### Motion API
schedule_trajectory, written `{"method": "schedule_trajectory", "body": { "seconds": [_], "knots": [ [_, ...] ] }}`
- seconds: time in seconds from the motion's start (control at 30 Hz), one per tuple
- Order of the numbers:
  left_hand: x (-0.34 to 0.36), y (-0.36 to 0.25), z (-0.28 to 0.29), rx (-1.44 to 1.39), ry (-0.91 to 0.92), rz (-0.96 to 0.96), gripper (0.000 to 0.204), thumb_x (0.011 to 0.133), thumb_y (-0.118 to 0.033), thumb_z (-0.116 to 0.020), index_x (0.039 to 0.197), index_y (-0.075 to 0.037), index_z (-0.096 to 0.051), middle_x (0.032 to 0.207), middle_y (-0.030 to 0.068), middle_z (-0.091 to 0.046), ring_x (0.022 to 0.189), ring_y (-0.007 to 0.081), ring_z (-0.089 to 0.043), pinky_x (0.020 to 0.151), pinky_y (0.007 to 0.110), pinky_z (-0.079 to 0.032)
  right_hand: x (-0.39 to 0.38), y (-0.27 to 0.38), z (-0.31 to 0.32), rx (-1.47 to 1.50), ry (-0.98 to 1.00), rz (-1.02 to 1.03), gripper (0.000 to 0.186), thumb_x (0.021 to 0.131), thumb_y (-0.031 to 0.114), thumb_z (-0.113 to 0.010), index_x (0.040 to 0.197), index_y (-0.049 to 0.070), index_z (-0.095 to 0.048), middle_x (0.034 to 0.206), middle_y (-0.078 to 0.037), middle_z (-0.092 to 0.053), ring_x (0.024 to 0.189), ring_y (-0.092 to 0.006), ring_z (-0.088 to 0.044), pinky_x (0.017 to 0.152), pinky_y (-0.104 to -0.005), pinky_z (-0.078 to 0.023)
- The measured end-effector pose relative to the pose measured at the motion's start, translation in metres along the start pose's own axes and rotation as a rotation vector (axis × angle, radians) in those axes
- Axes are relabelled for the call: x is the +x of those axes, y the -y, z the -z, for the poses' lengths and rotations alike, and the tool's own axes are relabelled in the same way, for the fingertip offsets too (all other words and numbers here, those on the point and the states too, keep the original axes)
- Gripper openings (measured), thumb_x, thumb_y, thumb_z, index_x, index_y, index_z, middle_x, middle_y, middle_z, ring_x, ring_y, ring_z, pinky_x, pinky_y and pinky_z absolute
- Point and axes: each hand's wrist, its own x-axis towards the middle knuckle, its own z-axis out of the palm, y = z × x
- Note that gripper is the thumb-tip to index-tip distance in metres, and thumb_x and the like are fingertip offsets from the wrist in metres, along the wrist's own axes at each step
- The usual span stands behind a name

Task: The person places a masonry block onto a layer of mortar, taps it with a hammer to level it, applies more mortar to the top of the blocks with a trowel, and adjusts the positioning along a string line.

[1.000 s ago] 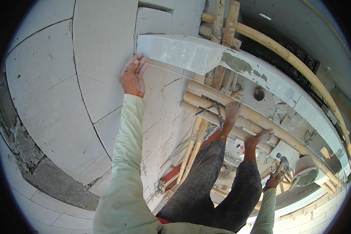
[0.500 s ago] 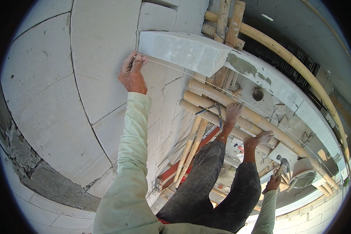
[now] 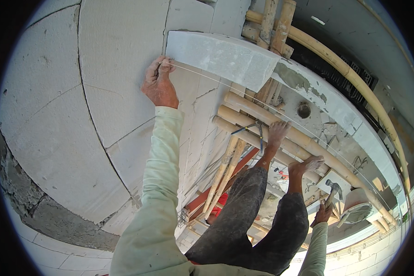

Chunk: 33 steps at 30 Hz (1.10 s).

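Note:
My left hand is at the pale block wall, fingers closed on a thin white string just below the left end of a projecting pale block; whether it also pinches anything small is hidden. The string runs diagonally down to the right, past the bamboo poles where my bare feet rest. My right hand, low at the right, grips a claw hammer by its handle, head upward.
Pliers or similar tool lie on the poles. A bucket stands at lower right. Upright timber supports and a curved bamboo pole are at top right. Below the poles, someone in red shows partly beside my leg.
My left hand has shifted slightly upward in view and turned, its fingers bunched closer on the string. More of the red clothing below shows. The hammer stays in my right hand.

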Motion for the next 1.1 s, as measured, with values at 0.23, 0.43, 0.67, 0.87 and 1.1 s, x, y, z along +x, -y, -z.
{"method": "schedule_trajectory", "body": {
  "seconds": [0.23,0.43,0.67,0.87,1.1],
  "knots": [
    [-0.002,0.003,0.004,-0.026,-0.020,-0.041,0.015,0.087,-0.008,-0.066,0.099,0.003,-0.065,0.091,0.0126,-0.068,0.081,0.0196,-0.067,0.074,0.030,-0.056,0.005,0.013,0.002,-0.016,0.150,-0.135,0.056,0.075,0.008,-0.052,0.127,-0.010,-0.042,0.108,-0.023,-0.054,0.096,-0.0333,-0.053,0.091,-0.0392,-0.042],
    [-0.001,0.006,0.003,-0.015,-0.026,-0.048,0.014,0.088,-0.008,-0.066,0.098,0.003,-0.064,0.090,0.0123,-0.068,0.080,0.0187,-0.067,0.075,0.030,-0.056,-0.004,0.058,-0.003,-0.010,0.160,-0.195,0.043,0.076,0.006,-0.051,0.117,-0.005,-0.047,0.086,-0.012,-0.052,0.069,-0.0217,-0.050,0.064,-0.0352,-0.046],
    [-0.004,0.007,-0.002,-0.038,-0.030,-0.048,0.013,0.089,-0.008,-0.064,0.096,0.003,-0.065,0.090,0.0105,-0.067,0.080,0.0161,-0.065,0.074,0.026,-0.055,0.002,0.064,-0.001,0.002,0.156,-0.152,0.040,0.077,0.004,-0.050,0.115,-0.004,-0.048,0.082,-0.009,-0.050,0.063,-0.0187,-0.048,0.055,-0.0328,-0.044],
    [-0.005,0.012,-0.004,-0.081,-0.058,-0.030,0.013,0.090,-0.008,-0.063,0.095,0.003,-0.066,0.094,0.0099,-0.067,0.080,0.0147,-0.064,0.073,0.025,-0.053,-0.001,0.087,-0.008,-0.104,0.117,0.143,0.040,0.077,0.006,-0.051,0.116,-0.005,-0.047,0.083,-0.014,-0.054,0.065,-0.0250,-0.050,0.062,-0.0387,-0.045],
    [-0.006,0.021,-0.012,0.023,-0.114,-0.084,0.011,0.091,-0.008,-0.060,0.092,0.002,-0.065,0.088,0.0099,-0.067,0.078,0.0159,-0.064,0.074,0.028,-0.054,-0.001,0.169,-0.023,-0.185,0.182,0.244,0.047,0.077,0.008,-0.055,0.121,-0.002,-0.047,0.095,-0.026,-0.062,0.085,-0.0409,-0.062,0.074,-0.0456,-0.047]
  ]
}}
